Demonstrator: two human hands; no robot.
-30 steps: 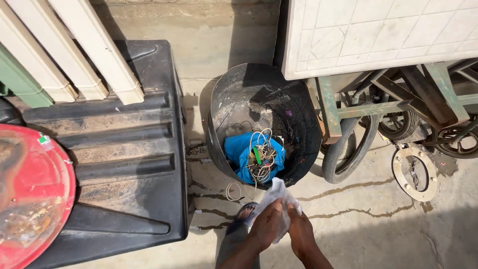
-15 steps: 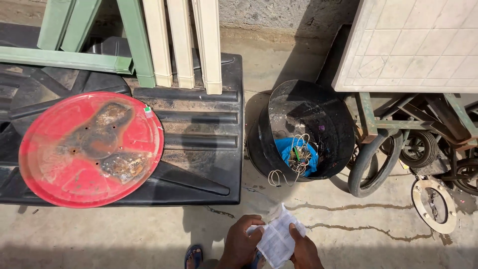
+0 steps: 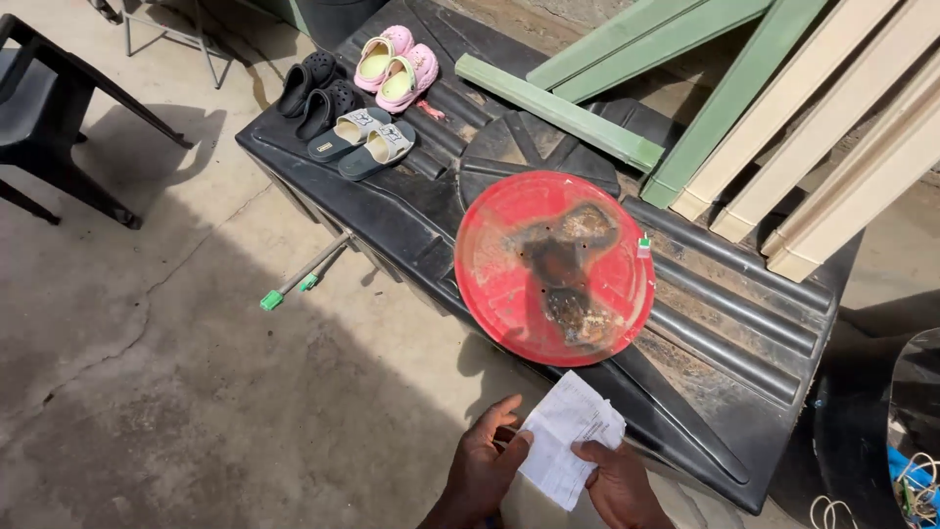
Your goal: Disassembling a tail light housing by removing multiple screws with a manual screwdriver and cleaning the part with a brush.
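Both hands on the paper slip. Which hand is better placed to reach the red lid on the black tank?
Right, probably. The right hand pinches the paper slip's lower edge on the side towards the red lid; the left hand sits further off over the concrete floor.

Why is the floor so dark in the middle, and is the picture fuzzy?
Head view: hard sunlight throws a big dark shadow over the concrete floor; the black chair casts its own. The picture is sharp; the white paper in the left hand and right hand glares bright.
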